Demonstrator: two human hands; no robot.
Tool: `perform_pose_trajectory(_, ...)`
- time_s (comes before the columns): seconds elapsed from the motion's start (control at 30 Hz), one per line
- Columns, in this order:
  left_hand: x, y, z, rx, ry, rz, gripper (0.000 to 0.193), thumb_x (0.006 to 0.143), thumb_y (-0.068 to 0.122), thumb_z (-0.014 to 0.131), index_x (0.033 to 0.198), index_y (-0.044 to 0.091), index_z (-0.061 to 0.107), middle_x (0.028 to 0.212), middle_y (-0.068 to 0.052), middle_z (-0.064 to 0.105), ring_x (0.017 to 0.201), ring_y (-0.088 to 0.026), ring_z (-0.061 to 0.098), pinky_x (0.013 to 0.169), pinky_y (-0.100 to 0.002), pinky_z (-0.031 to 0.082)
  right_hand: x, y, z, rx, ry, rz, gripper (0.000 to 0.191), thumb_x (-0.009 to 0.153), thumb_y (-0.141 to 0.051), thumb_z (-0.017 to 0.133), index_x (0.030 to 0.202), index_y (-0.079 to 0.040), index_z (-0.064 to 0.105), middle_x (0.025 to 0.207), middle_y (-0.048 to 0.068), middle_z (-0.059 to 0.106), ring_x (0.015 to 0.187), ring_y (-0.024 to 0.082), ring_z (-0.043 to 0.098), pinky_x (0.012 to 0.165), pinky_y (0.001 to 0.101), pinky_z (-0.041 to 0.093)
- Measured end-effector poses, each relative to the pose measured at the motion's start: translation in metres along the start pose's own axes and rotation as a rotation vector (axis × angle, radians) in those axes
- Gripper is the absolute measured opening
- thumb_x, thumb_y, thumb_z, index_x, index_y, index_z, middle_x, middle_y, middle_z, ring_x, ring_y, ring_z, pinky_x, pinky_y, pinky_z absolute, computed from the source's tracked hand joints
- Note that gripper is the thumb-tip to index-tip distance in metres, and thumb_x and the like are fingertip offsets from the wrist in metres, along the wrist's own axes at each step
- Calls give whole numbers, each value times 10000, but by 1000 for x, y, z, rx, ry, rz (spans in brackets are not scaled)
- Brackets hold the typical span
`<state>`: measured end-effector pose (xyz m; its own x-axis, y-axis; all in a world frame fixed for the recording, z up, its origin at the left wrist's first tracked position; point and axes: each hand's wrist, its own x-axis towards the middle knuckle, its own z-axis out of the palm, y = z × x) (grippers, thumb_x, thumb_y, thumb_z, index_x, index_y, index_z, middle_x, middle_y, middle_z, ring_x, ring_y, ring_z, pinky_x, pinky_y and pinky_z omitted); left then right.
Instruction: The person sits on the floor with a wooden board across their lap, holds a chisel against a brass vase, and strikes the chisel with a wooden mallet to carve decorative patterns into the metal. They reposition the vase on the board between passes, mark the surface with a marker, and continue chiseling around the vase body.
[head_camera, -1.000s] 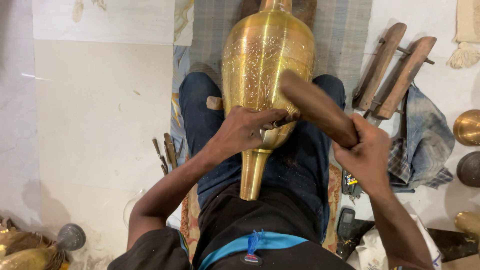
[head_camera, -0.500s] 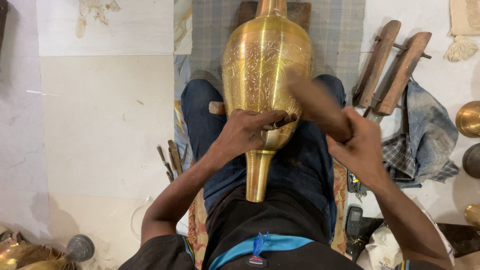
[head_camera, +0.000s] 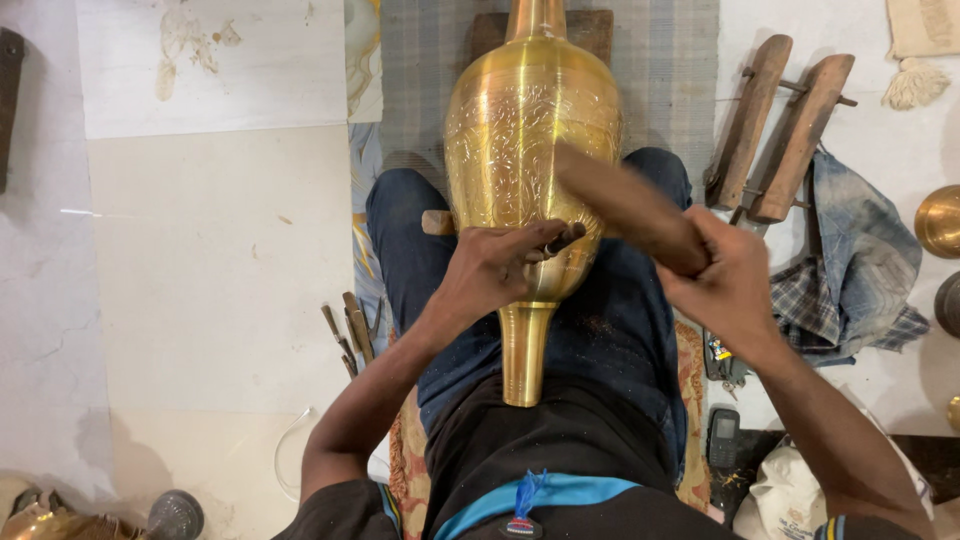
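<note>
I see one brass vase (head_camera: 525, 150) lying lengthwise across my lap, neck toward my belly. It is golden, shiny, engraved with fine patterns. My left hand (head_camera: 490, 270) rests on its lower body, fingers pinched around one small chisel (head_camera: 563, 239). My right hand (head_camera: 725, 285), just right of the vase, grips one wooden mallet (head_camera: 625, 205), blurred, over its shoulder.
</note>
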<state>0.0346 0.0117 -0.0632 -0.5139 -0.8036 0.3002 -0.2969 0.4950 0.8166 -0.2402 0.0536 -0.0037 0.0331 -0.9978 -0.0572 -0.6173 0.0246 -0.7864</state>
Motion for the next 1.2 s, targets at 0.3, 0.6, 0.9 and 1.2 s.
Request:
perform_pose_trajectory(0.3, 0, -6, -1, -56, -15, 68, 650, 733, -164, 644, 1350, 40, 662, 1086, -154, 778, 915, -241, 793, 815, -335, 661, -4, -7, -4, -375, 24, -163, 299, 693, -114, 745, 966, -46, 641, 716, 104, 628, 589, 240, 612, 545, 397, 443)
perform_pose_trajectory(0.6, -1, -12, 1, -61, 10, 49, 617, 740, -172, 645, 1320, 35, 658, 1161, -173, 765, 941, -240, 794, 796, -304, 624, 5, -9, -6, -293, -44, -42, 238, 728, -152, 745, 921, -59, 639, 661, 96, 639, 566, 269, 621, 527, 416, 451)
perform_pose_trajectory(0.9, -8, -23, 8, -76, 89, 84, 625, 774, -202, 578, 1349, 35, 634, 1214, -164, 747, 945, -235, 795, 786, -306, 628, 6, -23, -7, -370, -36, -129, 294, 705, -125, 762, 970, -64, 651, 748, 117, 666, 642, 311, 626, 550, 418, 446)
perform_pose_trajectory(1.2, -9, -23, 5, -33, 49, -55, 607, 766, -171, 643, 1319, 77, 690, 959, -135, 801, 748, -197, 794, 629, -339, 612, 12, -13, -1, -56, -34, -52, 209, 782, -143, 750, 961, -80, 661, 735, 127, 639, 620, 313, 598, 539, 417, 444)
